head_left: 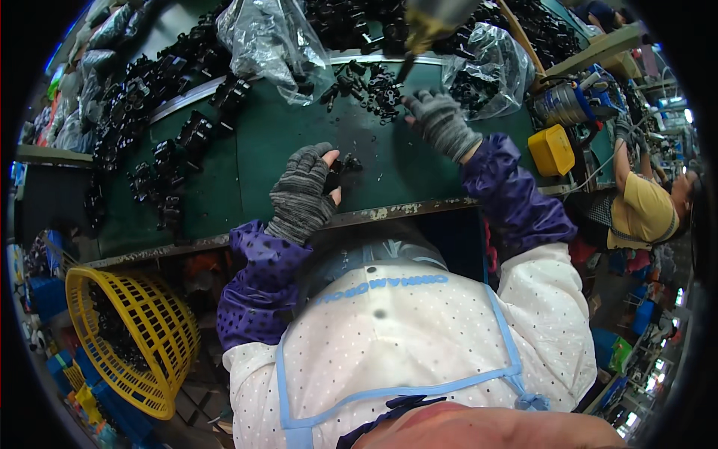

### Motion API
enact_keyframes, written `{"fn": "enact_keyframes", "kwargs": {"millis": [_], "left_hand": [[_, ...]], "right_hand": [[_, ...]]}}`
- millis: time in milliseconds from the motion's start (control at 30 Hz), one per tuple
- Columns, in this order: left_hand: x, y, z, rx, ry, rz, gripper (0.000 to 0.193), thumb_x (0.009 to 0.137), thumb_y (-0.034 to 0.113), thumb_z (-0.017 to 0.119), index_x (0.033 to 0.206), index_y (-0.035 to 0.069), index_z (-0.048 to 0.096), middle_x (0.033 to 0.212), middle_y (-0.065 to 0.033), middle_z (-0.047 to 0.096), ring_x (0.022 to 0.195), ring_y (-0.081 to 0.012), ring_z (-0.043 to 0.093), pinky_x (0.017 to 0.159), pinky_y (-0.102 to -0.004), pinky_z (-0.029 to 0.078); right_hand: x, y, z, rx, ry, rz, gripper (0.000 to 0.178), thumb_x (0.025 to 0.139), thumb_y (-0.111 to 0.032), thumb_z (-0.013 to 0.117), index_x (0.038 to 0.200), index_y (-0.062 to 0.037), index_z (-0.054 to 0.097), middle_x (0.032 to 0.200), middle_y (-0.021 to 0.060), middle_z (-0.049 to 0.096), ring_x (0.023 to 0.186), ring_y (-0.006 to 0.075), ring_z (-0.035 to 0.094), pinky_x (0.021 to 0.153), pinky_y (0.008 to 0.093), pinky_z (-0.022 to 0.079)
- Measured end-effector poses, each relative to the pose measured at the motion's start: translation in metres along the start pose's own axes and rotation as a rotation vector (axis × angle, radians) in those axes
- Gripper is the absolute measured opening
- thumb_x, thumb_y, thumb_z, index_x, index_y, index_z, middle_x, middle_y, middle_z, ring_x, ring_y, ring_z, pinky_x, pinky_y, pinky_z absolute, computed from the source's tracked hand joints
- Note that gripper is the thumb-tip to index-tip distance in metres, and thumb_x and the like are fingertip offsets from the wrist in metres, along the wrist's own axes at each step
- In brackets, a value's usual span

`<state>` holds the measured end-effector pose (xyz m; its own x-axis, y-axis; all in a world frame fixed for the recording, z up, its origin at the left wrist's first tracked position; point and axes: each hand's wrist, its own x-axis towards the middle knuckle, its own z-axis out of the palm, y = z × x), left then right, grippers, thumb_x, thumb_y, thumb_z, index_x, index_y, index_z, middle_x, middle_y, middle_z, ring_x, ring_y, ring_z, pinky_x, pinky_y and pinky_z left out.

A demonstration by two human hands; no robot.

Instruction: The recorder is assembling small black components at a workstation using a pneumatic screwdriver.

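On the near side, the left hand (303,188) grasps a black part (333,176); the right hand (441,123) nears a far pile (382,93), its finger hold unclear.

The yellowish tool (436,22) is blurred and cut off by the top edge; the left hand (303,193) partly hides a small black part (333,176); pieces (116,329) inside the yellow basket (161,322) are too small to tell.
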<state>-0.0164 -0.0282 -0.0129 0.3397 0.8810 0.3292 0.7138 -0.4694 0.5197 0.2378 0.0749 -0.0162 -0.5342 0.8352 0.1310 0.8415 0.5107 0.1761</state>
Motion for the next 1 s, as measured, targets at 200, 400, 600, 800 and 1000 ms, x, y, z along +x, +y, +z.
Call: {"fn": "enact_keyframes", "kwargs": {"millis": [200,400,600,800,1000], "left_hand": [[-0.005,0.0,0.0,-0.056,0.09,-0.023,0.048,0.06,0.006,0.066,0.106,0.008,0.053,0.108,-0.0111,0.052,0.102,-0.0283,0.048,0.086,-0.0355,0.04],[-0.006,-0.002,0.007,-0.101,0.148,0.003,0.046,0.06,0.004,0.066,0.104,0.009,0.054,0.103,-0.0111,0.053,0.098,-0.0293,0.05,0.084,-0.0355,0.041],[-0.004,0.007,0.003,0.045,0.132,0.09,0.044,0.061,0.003,0.064,0.103,0.013,0.059,0.101,-0.0095,0.054,0.095,-0.0276,0.051,0.081,-0.0349,0.043],[-0.006,0.001,0.009,0.082,0.14,0.086,0.045,0.06,0.008,0.064,0.104,0.017,0.06,0.1,-0.0072,0.054,0.094,-0.0266,0.051,0.08,-0.037,0.044],[-0.001,0.008,0.007,0.055,0.186,0.097,0.042,0.06,0.004,0.064,0.101,0.014,0.061,0.097,-0.0085,0.054,0.091,-0.0264,0.052,0.078,-0.0344,0.044]], "right_hand": [[-0.005,-0.011,0.009,0.605,-0.039,0.14,0.02,0.08,-0.024,0.055,0.092,-0.0083,0.059,0.08,0.0057,0.058,0.07,0.0167,0.056,0.061,0.0315,0.045],[0.004,-0.053,-0.039,1.731,-0.545,0.363,0.026,0.08,-0.027,0.056,0.091,-0.0038,0.06,0.068,-0.0013,0.053,0.059,0.0049,0.048,0.049,0.0182,0.041],[0.003,-0.06,-0.012,1.932,-0.516,0.312,0.026,0.079,-0.024,0.061,0.093,-0.0024,0.06,0.071,0.0019,0.057,0.061,0.0069,0.052,0.047,0.0194,0.043],[0.009,-0.068,-0.023,1.389,-0.121,-0.116,0.017,0.078,-0.016,0.061,0.088,-0.0031,0.06,0.071,0.0018,0.058,0.061,0.0075,0.052,0.05,0.0207,0.043],[0.031,-0.068,-0.002,1.588,-0.519,0.143,0.014,0.077,-0.011,0.059,0.088,-0.0016,0.059,0.069,0.0026,0.058,0.053,0.0083,0.052,0.049,0.0223,0.044]]}}
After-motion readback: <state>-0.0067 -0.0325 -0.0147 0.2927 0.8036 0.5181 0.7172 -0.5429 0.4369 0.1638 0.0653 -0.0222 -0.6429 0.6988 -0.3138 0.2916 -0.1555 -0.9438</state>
